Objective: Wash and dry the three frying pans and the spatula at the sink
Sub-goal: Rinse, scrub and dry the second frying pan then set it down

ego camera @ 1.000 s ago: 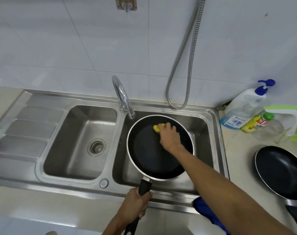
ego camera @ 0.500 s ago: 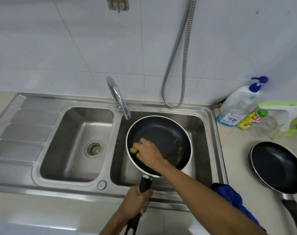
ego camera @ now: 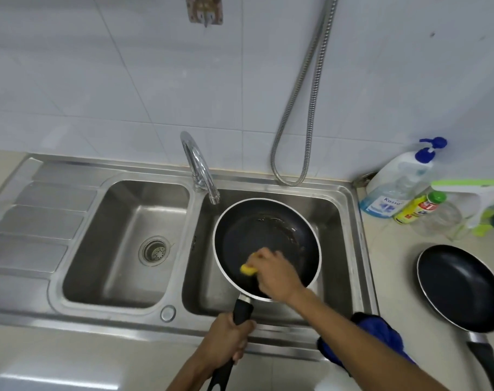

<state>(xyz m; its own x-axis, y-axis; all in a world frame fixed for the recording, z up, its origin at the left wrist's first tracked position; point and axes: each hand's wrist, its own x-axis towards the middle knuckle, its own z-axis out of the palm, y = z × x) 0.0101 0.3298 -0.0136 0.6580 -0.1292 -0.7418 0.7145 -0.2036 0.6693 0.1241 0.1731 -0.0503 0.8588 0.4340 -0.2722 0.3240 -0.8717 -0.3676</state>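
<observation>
**Q:** What has changed in the stainless-steel double sink [ego camera: 121, 249]?

**A:** The small yellow sponge [ego camera: 248, 269], pinched in the fingers of the right hand [ego camera: 276, 275], has swept from the far edge of the black non-stick frying pan with a silver rim [ego camera: 268, 235] round its left side to the near edge, beside the handle. The left hand [ego camera: 226, 342] stays curled tightly round the pan's black handle [ego camera: 242, 309], holding the pan over the right basin.

**Q:** What does this mean for the task?

**A:** Scrubbing appears to be mid-circuit. Brownish residue [ego camera: 279, 224] remains along the far wall, so rinsing and drying probably still lie ahead. A second black frying pan [ego camera: 460, 286] waits on the table and a blue cloth [ego camera: 381, 328] lies near the sink's right corner. The third pan and the spatula are out of view.
</observation>
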